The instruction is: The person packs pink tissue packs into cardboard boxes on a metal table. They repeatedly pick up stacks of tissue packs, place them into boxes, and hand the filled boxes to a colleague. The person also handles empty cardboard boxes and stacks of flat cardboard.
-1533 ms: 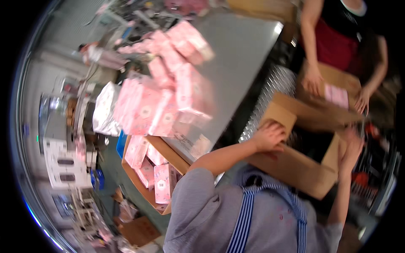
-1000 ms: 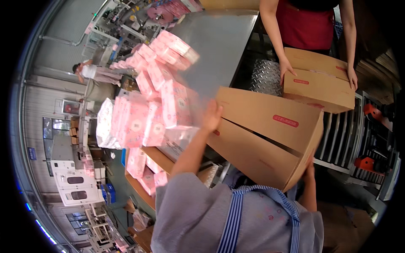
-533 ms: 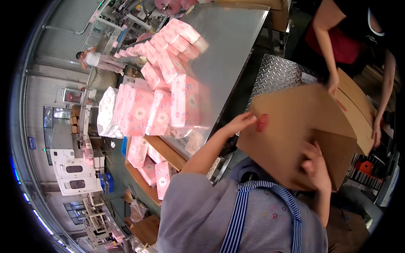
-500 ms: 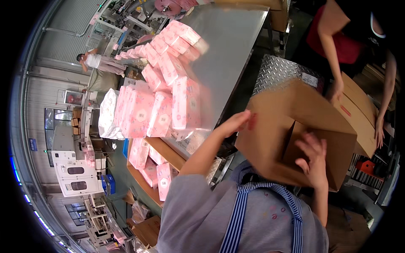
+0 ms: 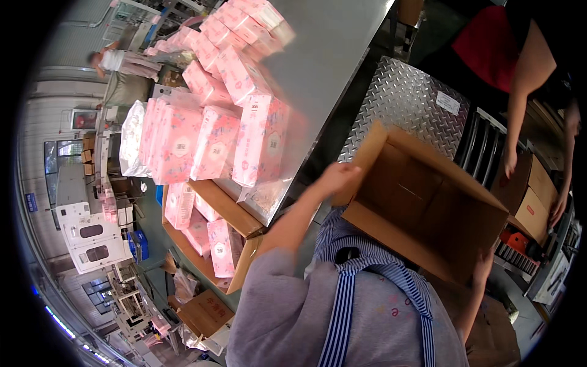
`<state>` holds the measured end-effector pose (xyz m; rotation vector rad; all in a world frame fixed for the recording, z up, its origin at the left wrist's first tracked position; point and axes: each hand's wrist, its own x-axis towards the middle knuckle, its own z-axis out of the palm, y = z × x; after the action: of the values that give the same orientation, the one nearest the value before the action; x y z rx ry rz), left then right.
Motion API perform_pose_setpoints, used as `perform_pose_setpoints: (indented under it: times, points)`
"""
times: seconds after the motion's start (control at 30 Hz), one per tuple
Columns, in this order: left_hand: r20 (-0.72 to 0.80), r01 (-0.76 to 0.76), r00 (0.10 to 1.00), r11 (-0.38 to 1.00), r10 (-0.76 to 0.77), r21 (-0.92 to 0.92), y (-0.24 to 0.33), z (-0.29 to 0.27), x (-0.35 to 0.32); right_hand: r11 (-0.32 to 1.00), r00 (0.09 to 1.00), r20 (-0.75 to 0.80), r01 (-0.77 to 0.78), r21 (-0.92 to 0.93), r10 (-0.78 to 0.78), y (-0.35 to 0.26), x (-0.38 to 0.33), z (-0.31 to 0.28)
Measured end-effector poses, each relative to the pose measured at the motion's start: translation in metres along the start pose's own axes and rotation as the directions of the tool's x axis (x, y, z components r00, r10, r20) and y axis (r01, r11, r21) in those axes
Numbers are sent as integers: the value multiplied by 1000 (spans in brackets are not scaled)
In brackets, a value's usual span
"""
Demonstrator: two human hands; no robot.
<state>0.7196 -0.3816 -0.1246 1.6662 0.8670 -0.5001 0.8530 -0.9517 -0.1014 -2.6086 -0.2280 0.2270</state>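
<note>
I hold an open brown cardboard box (image 5: 428,208) in front of my chest, its empty inside facing me. My left hand (image 5: 338,178) grips the box's left flap. My right hand (image 5: 483,267) holds its lower right edge, mostly hidden behind the cardboard. Pink wrapped packages (image 5: 260,144) stand in rows on the steel table (image 5: 330,55) just left of the box. My grey shirt and striped apron fill the lower middle.
Another person in a red top stands at the upper right, with hands on a second cardboard box (image 5: 531,202). A diamond-plate metal surface (image 5: 406,104) lies beyond my box. A carton of pink packages (image 5: 208,232) sits below the table. Machines stand at far left.
The box has swung down and turned, so its open inside now faces me. My left hand stays on its flap and my right hand has slid to the lower right edge.
</note>
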Motion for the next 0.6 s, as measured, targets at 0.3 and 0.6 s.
perform_pose_setpoints:
  times: [0.3,0.6]
  points:
    - [-477,113,844,790,243,603,-60,-28,47,970,971,15,-239,-33,240,-82,-1,41]
    - [-448,149,877,785,176,601,-93,-10,73,978,979,31,-201,-49,202,-59,5,55]
